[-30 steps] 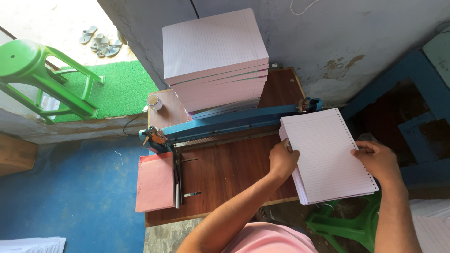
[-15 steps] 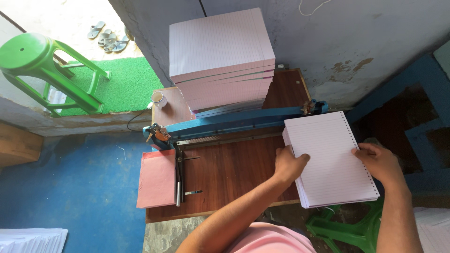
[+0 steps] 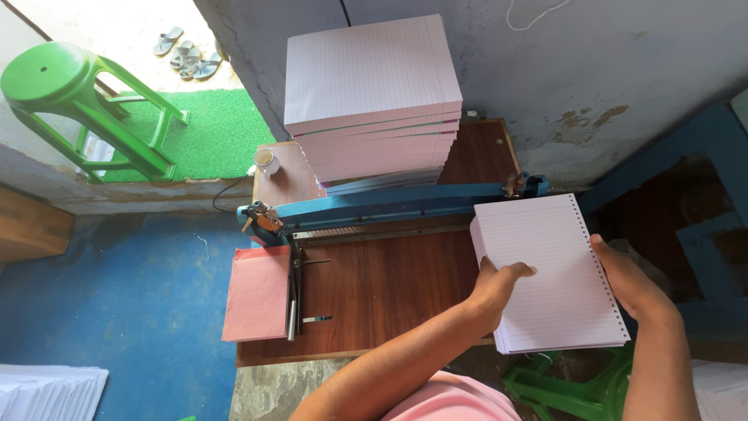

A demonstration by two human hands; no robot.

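1. Far to the left of the blue punching machine [image 3: 389, 206], a green plastic stool [image 3: 70, 93] stands on the floor, well apart from my work.
2. Just below the left end of the machine, a pink card sheet [image 3: 255, 294] lies at the edge of the wooden table [image 3: 389, 288], half over it.
3. Behind the machine, against the wall, a tall stack of lined paper [image 3: 372, 97] stands, with a small metal tin [image 3: 266, 161] beside it on the left.
4. To the right of the machine's middle, my left hand [image 3: 499, 284] is closed on the left edge of the punched sheet bundle [image 3: 557, 277], thumb on top.
5. The bundle lies flat at the right end of the table, just in front of the machine's right end, its row of holes turned to the right.
6. My right hand [image 3: 627, 281] grips the holed edge, fingers under, thumb at the side.
7. I judge I am squaring the bundle between both hands; the next move asks for even edges and a firm hold, so no sheet slips.
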